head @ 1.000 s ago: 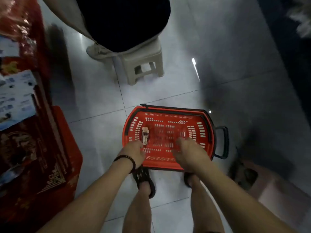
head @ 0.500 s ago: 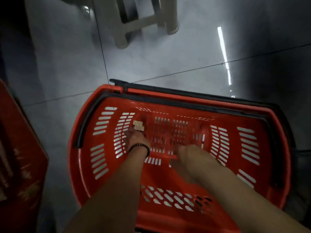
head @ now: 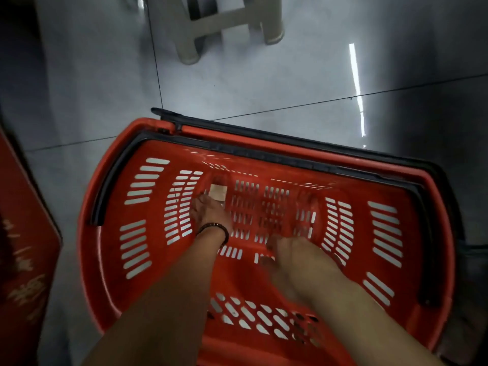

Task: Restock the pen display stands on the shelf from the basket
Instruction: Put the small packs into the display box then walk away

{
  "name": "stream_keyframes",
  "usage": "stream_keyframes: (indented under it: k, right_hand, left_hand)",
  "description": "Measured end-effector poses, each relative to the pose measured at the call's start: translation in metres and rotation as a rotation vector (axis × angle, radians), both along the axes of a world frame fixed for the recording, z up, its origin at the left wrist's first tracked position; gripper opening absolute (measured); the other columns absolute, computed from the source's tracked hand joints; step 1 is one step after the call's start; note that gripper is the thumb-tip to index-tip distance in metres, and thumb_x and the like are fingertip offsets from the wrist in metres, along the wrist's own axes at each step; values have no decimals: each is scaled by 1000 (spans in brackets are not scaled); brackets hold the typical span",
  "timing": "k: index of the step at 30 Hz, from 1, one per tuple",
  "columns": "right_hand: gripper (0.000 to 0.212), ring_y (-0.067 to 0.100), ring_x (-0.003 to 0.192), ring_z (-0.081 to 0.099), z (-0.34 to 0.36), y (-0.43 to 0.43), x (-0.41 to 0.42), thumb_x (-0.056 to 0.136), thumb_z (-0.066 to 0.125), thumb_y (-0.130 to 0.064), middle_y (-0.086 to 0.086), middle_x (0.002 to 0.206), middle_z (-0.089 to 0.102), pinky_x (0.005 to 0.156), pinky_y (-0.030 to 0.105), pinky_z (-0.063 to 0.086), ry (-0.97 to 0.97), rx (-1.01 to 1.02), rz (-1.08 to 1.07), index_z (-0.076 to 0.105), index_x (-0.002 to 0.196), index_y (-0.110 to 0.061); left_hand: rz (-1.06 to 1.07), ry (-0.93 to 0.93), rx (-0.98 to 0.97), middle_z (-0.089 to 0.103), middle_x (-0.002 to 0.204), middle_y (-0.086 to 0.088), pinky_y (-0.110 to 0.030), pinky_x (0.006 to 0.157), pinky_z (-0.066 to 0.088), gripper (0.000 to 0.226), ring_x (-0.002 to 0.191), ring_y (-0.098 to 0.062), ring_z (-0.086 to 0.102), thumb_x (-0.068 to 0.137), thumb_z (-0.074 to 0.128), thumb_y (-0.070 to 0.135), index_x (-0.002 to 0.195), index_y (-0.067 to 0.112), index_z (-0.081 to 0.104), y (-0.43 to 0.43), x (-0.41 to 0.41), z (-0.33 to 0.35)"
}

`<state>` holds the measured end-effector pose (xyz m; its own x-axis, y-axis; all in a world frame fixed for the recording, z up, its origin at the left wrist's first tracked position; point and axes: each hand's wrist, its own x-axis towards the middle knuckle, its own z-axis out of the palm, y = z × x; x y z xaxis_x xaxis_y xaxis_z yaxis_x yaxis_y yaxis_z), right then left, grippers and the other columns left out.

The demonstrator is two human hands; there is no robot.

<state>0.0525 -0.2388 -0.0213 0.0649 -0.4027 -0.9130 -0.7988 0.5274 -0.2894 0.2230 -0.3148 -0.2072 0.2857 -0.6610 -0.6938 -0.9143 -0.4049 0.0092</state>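
I have bent down from standing over the basket [head: 264, 260]; both arms now reach inside it. My left hand [head: 208, 215] has moved onto the small tan packet [head: 218, 192] on the basket floor, fingers touching its near end; I cannot tell if my grip has closed. My right hand [head: 293, 257], blurred, looks loose and holds nothing. The basket is hard, glossy red plastic, slotted all over, on smooth grey tile [head: 264, 83]. It looks nearly empty, so restocking seems almost finished.

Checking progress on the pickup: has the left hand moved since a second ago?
Yes. The left hand has gone from the near rim of the basket down to its floor, fingertips at the small pale item.
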Motion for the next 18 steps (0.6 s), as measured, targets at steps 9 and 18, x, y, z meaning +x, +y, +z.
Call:
stream_keyframes:
  k: [9,18]
  right_hand:
    - [26,18,103,73,90,7,1,101,64,-38,-2,109,77,92,31,56,-55,-264,-600,66,124,-25]
    - [21,-3,82,69,373,-12,18,84,86,-29,-17,86,76,69,12,49,-218,-549,-536,77,103,-31]
  left_hand:
    - [296,652,-177,71,109,7,-19,87,52,64,96,-5,70,84,77,13,139,12,46,44,-24,194]
    - [205,925,-98,67,105,12,-26,66,56,65,90,-6,68,87,63,8,118,55,31,65,-20,552]
